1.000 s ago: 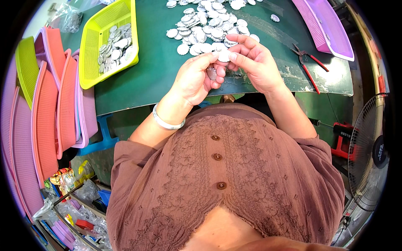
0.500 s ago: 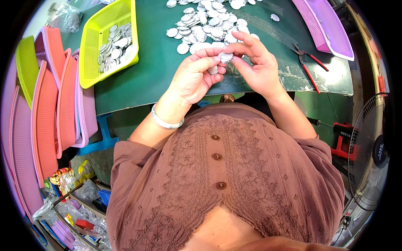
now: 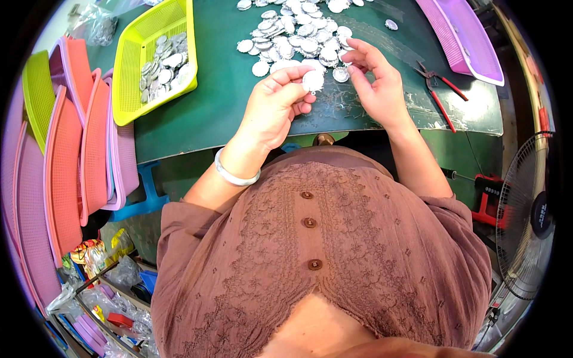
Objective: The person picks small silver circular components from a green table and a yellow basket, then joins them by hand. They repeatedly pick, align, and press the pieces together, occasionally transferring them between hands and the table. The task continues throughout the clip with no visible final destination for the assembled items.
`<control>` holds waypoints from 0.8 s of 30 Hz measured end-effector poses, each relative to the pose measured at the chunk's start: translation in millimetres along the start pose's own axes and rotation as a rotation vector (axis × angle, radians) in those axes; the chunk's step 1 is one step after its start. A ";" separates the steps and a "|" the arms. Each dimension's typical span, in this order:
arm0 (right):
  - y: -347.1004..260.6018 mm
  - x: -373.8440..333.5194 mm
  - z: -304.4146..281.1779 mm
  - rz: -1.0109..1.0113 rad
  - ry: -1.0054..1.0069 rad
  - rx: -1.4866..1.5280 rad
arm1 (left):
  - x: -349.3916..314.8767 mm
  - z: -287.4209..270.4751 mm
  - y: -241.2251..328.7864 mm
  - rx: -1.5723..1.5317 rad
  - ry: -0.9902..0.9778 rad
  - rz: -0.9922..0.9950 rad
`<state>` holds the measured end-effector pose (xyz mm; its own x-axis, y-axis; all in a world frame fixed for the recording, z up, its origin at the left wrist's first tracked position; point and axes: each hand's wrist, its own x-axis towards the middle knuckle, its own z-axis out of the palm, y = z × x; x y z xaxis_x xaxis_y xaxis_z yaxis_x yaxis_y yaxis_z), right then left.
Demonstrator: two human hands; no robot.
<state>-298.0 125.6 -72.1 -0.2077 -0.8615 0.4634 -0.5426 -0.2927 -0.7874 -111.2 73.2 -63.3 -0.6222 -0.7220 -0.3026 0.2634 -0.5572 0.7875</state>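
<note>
Between the thumb and fingers of my left hand (image 3: 270, 104) is a round silver metal disc (image 3: 312, 81), its pale flat face turned up. My right hand (image 3: 381, 89) is held apart from it to the right, thumb and fingers separated. Just beside its thumb tip lies another silver disc (image 3: 341, 74); whether the fingertips touch it is hard to tell. Beyond both hands spreads a loose pile of silver discs (image 3: 292, 42) on the green tabletop (image 3: 227, 107).
A yellow-green basket (image 3: 128, 77) with several discs stands at the left. Red-handled pliers (image 3: 439, 95) lie at the right, near a purple basket (image 3: 462, 45). Stacked coloured baskets (image 3: 62, 173) line the far left; a fan (image 3: 519, 215) stands lower right.
My right hand has moved right, away from my left hand. The disc in my left hand now shows its flat face. A disc is now visible by my right thumb.
</note>
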 end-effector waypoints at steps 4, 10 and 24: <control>10.9 -1.9 -7.1 0.014 -0.050 -0.181 | 7.3 -15.2 -3.5 -0.340 -0.090 -0.137; -1.6 -4.5 -5.0 -0.018 -0.124 -0.440 | 10.3 -15.5 -3.0 -0.438 -0.177 -0.203; 4.2 -5.6 2.4 -0.091 -0.089 -0.332 | 6.6 -4.4 -4.2 -0.057 -0.062 -0.199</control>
<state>-297.2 128.2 -79.0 -0.0823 -0.8753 0.4766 -0.7934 -0.2319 -0.5629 -113.2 69.0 -70.9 -0.7100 -0.5699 -0.4136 0.1712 -0.7094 0.6837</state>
